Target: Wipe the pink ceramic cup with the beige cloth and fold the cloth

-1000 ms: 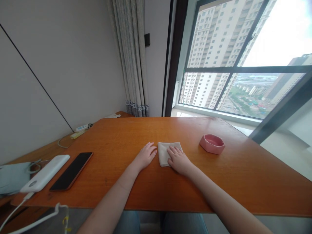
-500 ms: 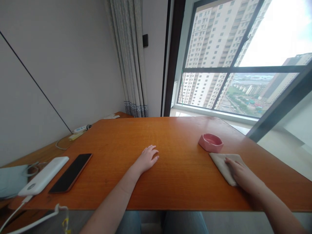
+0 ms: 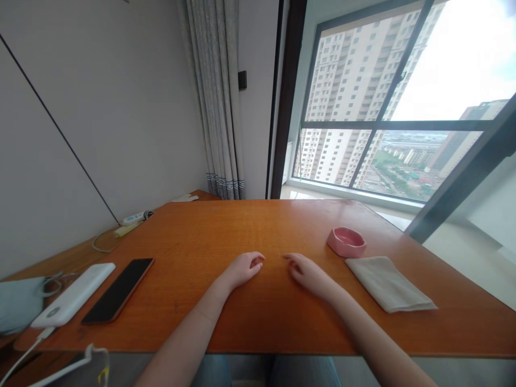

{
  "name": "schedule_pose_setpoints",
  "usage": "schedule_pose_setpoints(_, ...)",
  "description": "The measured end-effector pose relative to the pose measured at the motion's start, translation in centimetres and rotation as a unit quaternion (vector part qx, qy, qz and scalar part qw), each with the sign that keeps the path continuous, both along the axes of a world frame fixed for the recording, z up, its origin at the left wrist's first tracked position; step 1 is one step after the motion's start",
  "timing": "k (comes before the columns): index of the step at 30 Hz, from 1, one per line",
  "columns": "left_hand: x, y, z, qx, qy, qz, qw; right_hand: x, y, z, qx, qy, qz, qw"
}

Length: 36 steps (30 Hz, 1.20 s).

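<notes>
My left hand (image 3: 243,269) rests on the wooden table with its fingers loosely curved, thumb apart from them and nothing between. Facing it across a small gap, my right hand (image 3: 307,273) holds nothing; its index finger points left and the other fingers bend inward. Right of that hand lies a folded beige cloth (image 3: 389,285), flat on the tabletop. Just behind the cloth sits a pink angular bowl (image 3: 345,244), whose inside looks bare from this angle. Neither hand touches the cloth or the bowl.
On the left of the table (image 3: 226,226) lie a black phone (image 3: 119,291) and a white power bank (image 3: 74,295) with a cable plugged in. A power strip (image 3: 135,217) is by the wall. A curtain (image 3: 220,102) and window stand beyond.
My right hand has let go of the cloth and moved left toward the middle, near my left hand. The left fingers have curled in. The cloth stays in place, fully visible.
</notes>
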<state>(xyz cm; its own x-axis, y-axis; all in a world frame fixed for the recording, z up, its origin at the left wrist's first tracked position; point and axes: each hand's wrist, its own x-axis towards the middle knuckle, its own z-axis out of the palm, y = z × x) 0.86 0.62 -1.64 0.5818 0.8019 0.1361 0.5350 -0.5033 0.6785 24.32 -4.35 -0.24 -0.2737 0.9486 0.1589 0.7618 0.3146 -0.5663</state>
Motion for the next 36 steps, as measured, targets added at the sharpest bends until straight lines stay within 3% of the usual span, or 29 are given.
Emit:
schedule_pose_setpoints(3, 0.1, 0.4, -0.5, -0.002, 0.029, -0.011, 1.000, -5.9, 1.8, -1.2, 0.012, 0.035, 0.081, 0.996)
schedule_pose_setpoints(7, -0.5, 1.0, -0.8, 0.001, 0.012, 0.016, 1.000, -9.7, 3.5, -2.4, 0.051, 0.018, 0.065, 0.996)
schedule_pose_setpoints(14, -0.9, 0.9, -0.2, 0.020, 0.026, -0.003, 0.999, -7.8, 3.8, -2.9, 0.050, 0.026, 0.062, 0.996)
schedule_pose_setpoints(23, -0.7, 0.6, 0.2, 0.013, 0.045, 0.030, 0.998, -6.6, 1.8, -3.8, 0.100, -0.008, 0.025, 0.995)
schedule_pose_setpoints(28, -0.8, 0.7, 0.0, 0.012, 0.037, 0.031, 0.999, -6.0, 1.7, -2.8, 0.089, -0.026, 0.035, 0.995)
schedule_pose_setpoints(30, -0.8, 0.7, 0.1, 0.008, 0.031, 0.029, 0.999, -4.0, 2.0, -1.6, 0.095, -0.051, -0.017, 0.994)
schedule_pose_setpoints(32, -0.9, 0.6, 0.1, 0.003, 0.031, 0.026, 0.999, -0.7, 2.4, -0.3, 0.118, -0.088, -0.148, 0.978)
schedule_pose_setpoints(34, -1.0, 0.6, 0.2, 0.001, 0.036, 0.026, 0.999, 3.6, 2.8, 0.6, 0.131, -0.139, -0.305, 0.933)
schedule_pose_setpoints(36, -1.0, 0.6, 0.1, 0.000, 0.039, 0.028, 0.999, 8.0, 3.0, 1.0, 0.112, -0.174, -0.405, 0.890)
